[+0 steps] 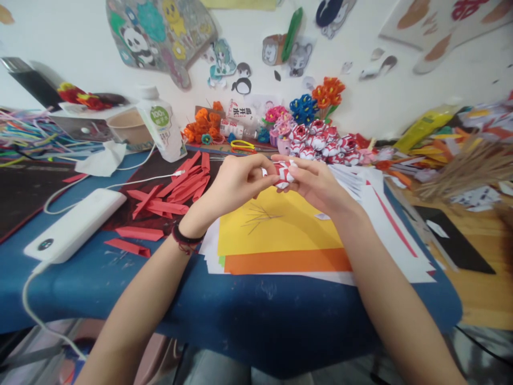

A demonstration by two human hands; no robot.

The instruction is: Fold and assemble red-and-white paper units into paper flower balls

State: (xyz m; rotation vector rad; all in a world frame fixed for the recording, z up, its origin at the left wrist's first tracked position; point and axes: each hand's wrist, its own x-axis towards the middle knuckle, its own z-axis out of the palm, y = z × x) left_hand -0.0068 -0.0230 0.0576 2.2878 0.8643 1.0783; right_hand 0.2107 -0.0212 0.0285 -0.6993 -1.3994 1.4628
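Note:
A red and white folded paper flower (284, 175) is held up between both hands, above the paper sheets. My left hand (246, 176) pinches its left side with thumb and forefinger. On the other side, the fingers of my right hand (315, 184) close round the flower and partly cover it. Below lie a yellow paper sheet (308, 230) and an orange sheet (284, 262), stacked on white paper. Several thin wire-like sticks (258, 216) rest on the yellow sheet. Folded red paper strips (184, 187) are heaped to the left of my left hand.
Finished red and white paper flowers (318, 140) crowd the back, beside blue (303, 109) and orange flowers (328, 92). At left stand a white bottle (162, 125) and a white power bank (76, 225) with a cable. Brown paper strips (473, 160) and a dark flat board (455, 238) lie right.

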